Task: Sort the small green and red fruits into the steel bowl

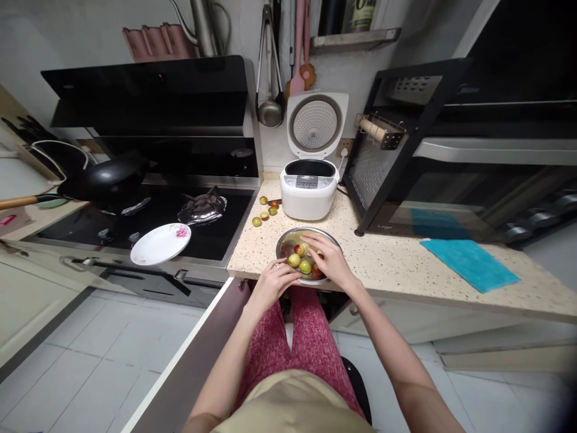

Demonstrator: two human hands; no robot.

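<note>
A round metal bowl point(280, 242) stands at the counter's front edge with several green and red-brown jujubes point(294, 260) in it. My left hand point(276, 280) holds the near left part of its rim, fingers lying over the edge. Over the right side of the bowl, my right hand point(331, 258) reaches in with its fingers apart, beside the fruit; its palm partly hides a dark red jujube. Behind the bowl, more loose jujubes point(264, 216) lie on the counter, left of a white rice cooker point(308, 198) with its lid raised.
A flowered white plate point(157, 245) rests at the stove's front edge, near a black wok point(112, 175). At the right stand a black oven point(487, 186) and a blue cloth point(471, 263). An open drawer point(202, 349) juts out left of my legs.
</note>
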